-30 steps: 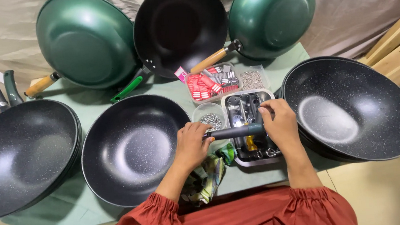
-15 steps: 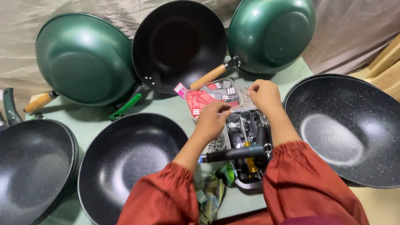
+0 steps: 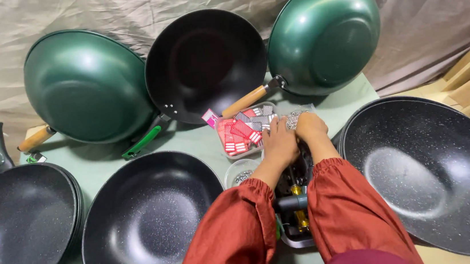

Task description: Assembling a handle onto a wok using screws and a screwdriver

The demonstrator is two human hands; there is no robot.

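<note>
Both hands are reaching forward side by side over the middle of the pale green table (image 3: 106, 161), near its far edge. The left hand (image 3: 280, 145) is lying palm down with its fingers curled onto the clear plastic tray of small red and white packets (image 3: 241, 131), touching the tray's near right corner; whether it is actually pinching a packet cannot be told. The right hand (image 3: 310, 127) is pressing against the left one, its fingers bent down onto a clear bag of small metal hardware (image 3: 293, 116) just beside the tray, and its grasp is hidden as well. Both forearms are wearing rust-red sleeves (image 3: 239, 235) gathered at the wrists. Between the forearms, a dark compartment tray (image 3: 296, 223) holding a dark handle and yellow-tipped tools is sitting at the table's near edge, and a small clear cup of screws (image 3: 242, 174) is standing just left of it. A black speckled wok (image 3: 146, 226) is lying open at the near left of the hands, another black speckled wok (image 3: 429, 176) at the right edge, and a stack of speckled pans (image 3: 17, 227) at the left edge. Along the far edge, two green woks (image 3: 84, 89) (image 3: 323, 34) with wooden handles and a black wok with a green handle (image 3: 205, 63) are leaning against a beige cloth backdrop (image 3: 63, 16).
</note>
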